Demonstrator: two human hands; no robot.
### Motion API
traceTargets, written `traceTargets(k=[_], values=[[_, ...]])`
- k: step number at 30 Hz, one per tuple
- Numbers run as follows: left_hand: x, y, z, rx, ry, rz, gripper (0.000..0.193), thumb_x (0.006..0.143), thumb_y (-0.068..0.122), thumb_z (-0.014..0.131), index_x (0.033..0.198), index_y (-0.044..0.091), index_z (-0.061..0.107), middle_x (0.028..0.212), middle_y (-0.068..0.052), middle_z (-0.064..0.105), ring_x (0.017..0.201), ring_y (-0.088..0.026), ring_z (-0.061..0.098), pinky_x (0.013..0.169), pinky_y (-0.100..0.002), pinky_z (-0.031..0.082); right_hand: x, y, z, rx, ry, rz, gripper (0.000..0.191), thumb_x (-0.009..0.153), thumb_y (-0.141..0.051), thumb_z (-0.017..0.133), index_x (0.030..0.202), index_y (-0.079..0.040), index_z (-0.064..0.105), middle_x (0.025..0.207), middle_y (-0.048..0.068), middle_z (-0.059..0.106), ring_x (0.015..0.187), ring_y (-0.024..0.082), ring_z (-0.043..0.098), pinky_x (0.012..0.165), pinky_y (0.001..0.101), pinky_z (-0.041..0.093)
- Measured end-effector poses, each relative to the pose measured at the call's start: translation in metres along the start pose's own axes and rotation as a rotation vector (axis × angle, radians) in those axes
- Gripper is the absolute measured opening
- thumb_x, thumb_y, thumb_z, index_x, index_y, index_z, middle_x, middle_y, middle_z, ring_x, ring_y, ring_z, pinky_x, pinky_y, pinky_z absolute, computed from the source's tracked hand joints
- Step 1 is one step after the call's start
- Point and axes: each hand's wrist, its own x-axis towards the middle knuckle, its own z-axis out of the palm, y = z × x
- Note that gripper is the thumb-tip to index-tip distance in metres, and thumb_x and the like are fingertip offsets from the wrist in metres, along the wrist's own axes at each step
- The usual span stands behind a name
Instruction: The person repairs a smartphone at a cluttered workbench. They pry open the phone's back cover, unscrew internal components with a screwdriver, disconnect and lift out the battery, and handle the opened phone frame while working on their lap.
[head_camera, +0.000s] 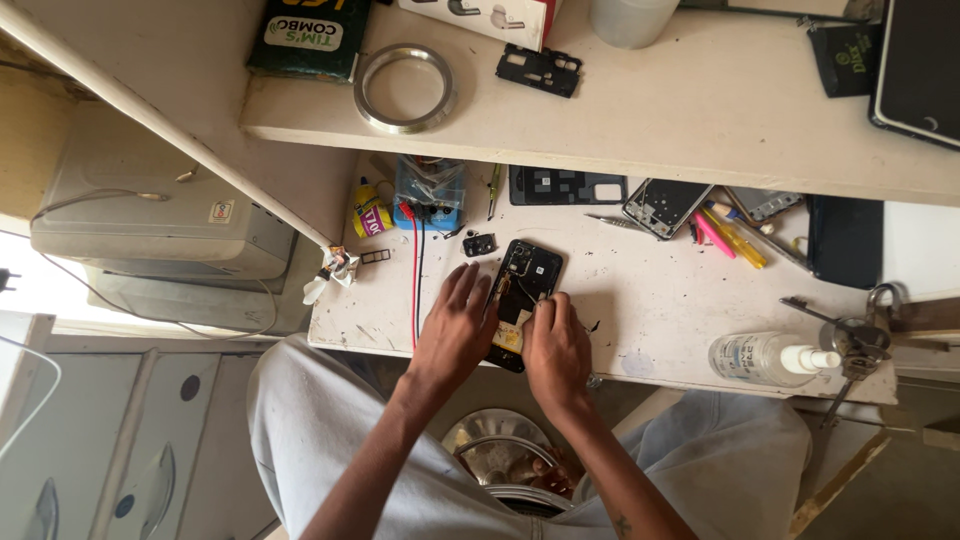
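An opened black phone, back cover off and circuitry exposed, lies near the front edge of the white counter; the left hand rests flat on its left side, fingers spread, gripping nothing; the right hand pinches at the phone's middle, its grip closed on something too small to tell; red and black wires run just beside; a clear spray bottle lies well apart to the right.

Black phone — white bench.
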Motion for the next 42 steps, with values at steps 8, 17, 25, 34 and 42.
traceTargets(k=[8, 17, 25, 34, 42], values=[[0.007, -0.021, -0.014, 0.092, -0.109, 0.183, 0.046, 0.098, 0.032, 0.059, 0.125, -0.006, 0.059, 0.137, -0.029, 0.053, 0.127, -0.042, 0.049, 0.108, -0.049, 0.041, 0.001, -0.001, 0.000, -0.009, 0.016, -0.008, 0.014, 0.092, -0.006, 0.065, 0.095, 0.000, 0.053, 0.100, 0.018, 0.057, 0.086, 0.038, 0.064, 0.072, 0.0489, 0.053], [0.028, -0.019, -0.014, 0.009, -0.122, 0.042, 0.040, 0.096, 0.033, 0.057, 0.118, 0.000, 0.058, 0.122, -0.022, 0.054, 0.110, -0.038, 0.050, 0.093, -0.049, 0.042, 0.002, -0.002, 0.001, 0.001, 0.046, -0.027, 0.010, 0.095, -0.006, 0.062, 0.096, 0.000, 0.054, 0.099, 0.017, 0.057, 0.086, 0.037, 0.064, 0.070, 0.0479, 0.052], [0.034, -0.027, -0.011, -0.003, -0.158, -0.091, 0.034, 0.097, 0.028, 0.057, 0.109, -0.004, 0.057, 0.105, -0.020, 0.051, 0.097, -0.035, 0.048, 0.089, -0.046, 0.043, 0.001, -0.003, 0.004, 0.001, 0.067, -0.027, 0.008, 0.095, -0.005, 0.061, 0.097, -0.001, 0.055, 0.099, 0.017, 0.057, 0.086, 0.037, 0.064, 0.070, 0.0472, 0.052], [0.032, -0.028, 0.001, 0.094, -0.003, -0.167, 0.020, 0.090, 0.013, 0.060, 0.104, 0.000, 0.056, 0.106, -0.020, 0.055, 0.099, -0.036, 0.053, 0.089, -0.046, 0.048, 0.001, -0.006, 0.004, -0.009, 0.097, -0.032, 0.008, 0.093, -0.006, 0.062, 0.096, -0.002, 0.056, 0.099, 0.016, 0.058, 0.082, 0.036, 0.064, 0.068, 0.0458, 0.051], [0.034, -0.029, -0.005, 0.070, -0.041, -0.213, 0.023, 0.092, 0.016, 0.059, 0.108, 0.000, 0.055, 0.108, -0.020, 0.057, 0.101, -0.035, 0.054, 0.090, -0.045, 0.049, 0.006, -0.012, -0.001, 0.048, 0.065, -0.024, 0.006, 0.096, -0.005, 0.060, 0.094, -0.002, 0.054, 0.096, 0.015, 0.057, 0.081, 0.036, 0.064, 0.068, 0.0457, 0.051]])
